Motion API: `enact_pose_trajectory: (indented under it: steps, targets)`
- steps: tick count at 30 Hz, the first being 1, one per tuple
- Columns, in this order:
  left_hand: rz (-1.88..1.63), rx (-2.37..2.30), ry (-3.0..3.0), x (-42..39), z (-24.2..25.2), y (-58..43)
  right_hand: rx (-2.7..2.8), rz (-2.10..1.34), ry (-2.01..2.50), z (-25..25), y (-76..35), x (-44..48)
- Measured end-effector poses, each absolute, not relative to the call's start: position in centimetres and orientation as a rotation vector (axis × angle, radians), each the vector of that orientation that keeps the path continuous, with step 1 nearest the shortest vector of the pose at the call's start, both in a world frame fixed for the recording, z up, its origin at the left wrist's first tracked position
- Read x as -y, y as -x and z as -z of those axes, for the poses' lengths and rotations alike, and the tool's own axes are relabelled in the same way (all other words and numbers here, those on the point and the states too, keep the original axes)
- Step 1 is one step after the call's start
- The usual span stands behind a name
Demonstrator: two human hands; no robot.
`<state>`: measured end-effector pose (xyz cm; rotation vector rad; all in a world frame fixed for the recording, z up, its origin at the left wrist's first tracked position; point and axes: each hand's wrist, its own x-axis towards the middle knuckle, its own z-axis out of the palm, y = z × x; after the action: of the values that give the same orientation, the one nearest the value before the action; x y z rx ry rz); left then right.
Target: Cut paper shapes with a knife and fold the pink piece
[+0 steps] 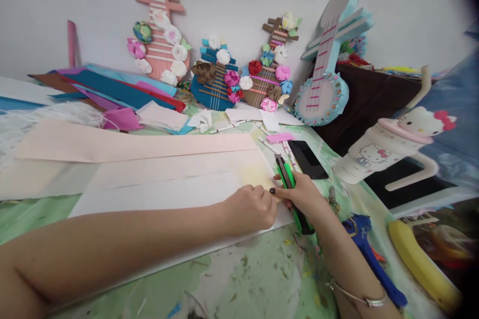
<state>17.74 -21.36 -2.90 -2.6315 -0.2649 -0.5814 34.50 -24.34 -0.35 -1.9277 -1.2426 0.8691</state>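
Note:
My right hand [304, 197] is closed around a green and black utility knife [288, 177] near the right edge of the white sheet. The knife's dark head points away from me, and I cannot make out whether a blade sticks out. Beside it, my left hand [254, 208] is a closed fist resting over the white sheet [123, 198], its knuckles close to my right fingertips. What the left fingers hold, if anything, is hidden. A long pale pink folded sheet [168, 147] lies along the far part of the white one. A pale yellow patch shows just beyond my hands.
Paper-flower-decorated lute shapes, one pink [159, 45], lean on the wall, near a light-blue guitar shape [322, 94]. Several markers and a black phone [307, 159] lie beyond my hands. At right are a white tumbler [374, 152], blue-handled scissors [370, 249] and a yellow curved object [422, 264].

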Motion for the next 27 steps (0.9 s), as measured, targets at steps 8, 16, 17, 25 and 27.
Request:
enact_pose_trajectory:
  steps: [8, 16, 17, 25, 27]
  targets:
    - [0.528, 0.078, 2.722, 22.1, 2.9, -15.8, 1.285, -0.86, 1.956, 0.6, -34.7, 24.5]
    - [0.683, 0.261, 2.739, 23.2, 3.9, -12.6, 1.335, -0.895, 1.955, 0.7, -34.8, 24.7]
    - [0.666, 0.316, 2.736, 23.3, 3.8, -12.4, 1.347, -0.882, 1.979, 0.7, -34.7, 24.7]
    - [0.582, 0.443, 2.9, 22.6, 3.3, -10.6, 1.39, -0.793, 2.232, -0.5, -33.7, 25.0]
    - [0.569, 0.466, 2.964, 22.2, 3.4, -10.2, 1.388, -0.769, 2.277, -0.7, -33.6, 25.0]
